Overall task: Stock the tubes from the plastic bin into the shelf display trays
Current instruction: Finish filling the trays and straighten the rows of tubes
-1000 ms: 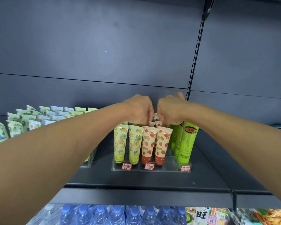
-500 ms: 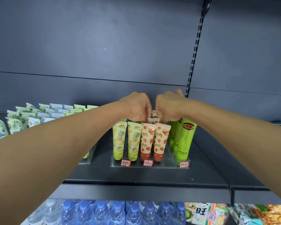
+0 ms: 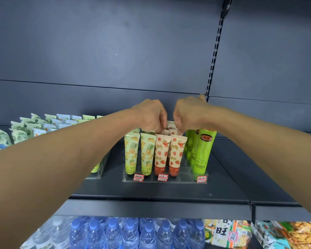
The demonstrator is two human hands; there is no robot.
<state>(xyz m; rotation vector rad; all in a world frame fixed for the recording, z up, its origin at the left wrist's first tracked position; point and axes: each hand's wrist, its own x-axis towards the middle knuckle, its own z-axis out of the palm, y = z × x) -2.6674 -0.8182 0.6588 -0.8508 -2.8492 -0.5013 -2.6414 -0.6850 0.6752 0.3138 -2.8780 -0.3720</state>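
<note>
Scene: a person reaches with both bare arms to a dark shelf (image 3: 151, 191) holding a clear display tray (image 3: 185, 175).
Tray contents: pineapple tubes (image 3: 139, 151) on the left, strawberry tubes (image 3: 168, 153) in the middle, green tubes (image 3: 203, 150) on the right; all stand upright, long axis vertical, caps down.
Left hand (image 3: 149, 115): curled, its grip closed over the crimped tops of the strawberry tubes in the rows behind the front one.
Right hand (image 3: 188, 112): curled the same way, pinching tube tops from the other side; what exactly each finger holds is hidden.
Key relation: the tubes being seated lie directly below and between the two hands, so the coming move is likely a straight push down along the tubes' long axis.
Nearer hand: both are about equally close, one on each side of the strawberry column.
Bin: not in view.
Neighbours: another tray of pale tubes (image 3: 32, 126) sits well to the left; water bottles (image 3: 129, 232) fill the shelf below.
</note>
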